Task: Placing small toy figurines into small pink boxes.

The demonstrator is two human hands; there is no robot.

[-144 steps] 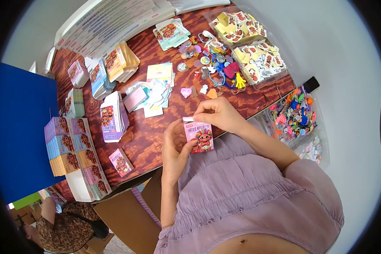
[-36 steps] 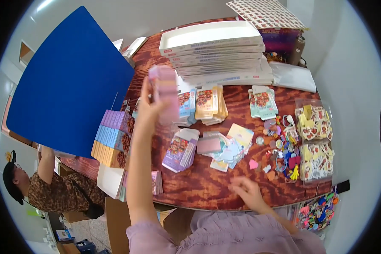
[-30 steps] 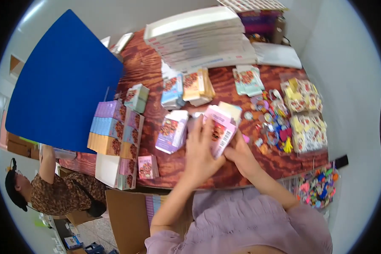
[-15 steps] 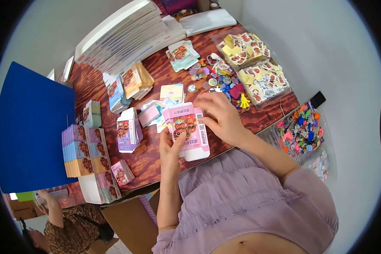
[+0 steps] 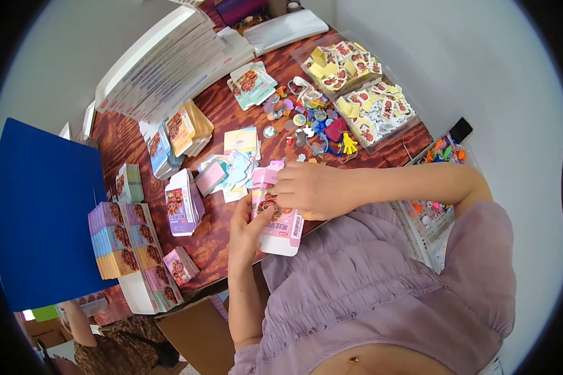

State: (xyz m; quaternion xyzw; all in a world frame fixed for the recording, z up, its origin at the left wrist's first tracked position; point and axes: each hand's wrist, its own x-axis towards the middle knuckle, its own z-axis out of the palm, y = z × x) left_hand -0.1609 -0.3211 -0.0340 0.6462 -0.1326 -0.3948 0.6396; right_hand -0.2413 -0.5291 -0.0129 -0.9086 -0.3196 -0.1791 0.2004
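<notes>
Pink carton (image 5: 284, 224) up at the table's (image 5: 216, 250) front edge, white flap (image 5: 278, 246) at its near end, left hand (image 5: 245, 234) gripping its side, thumb across the printed face, while right hand (image 5: 313, 189) curls over the far end, fingertips hidden, their hold impossible to tell; beyond, loose cards (image 5: 239, 170), purple cartons (image 5: 180, 209), a trinket heap (image 5: 324, 125)

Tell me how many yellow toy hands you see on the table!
1: the yellow toy hand lies at the right edge of the trinket heap, beside the clear tray, beyond the person's right hand. More could be buried in that heap.
</notes>
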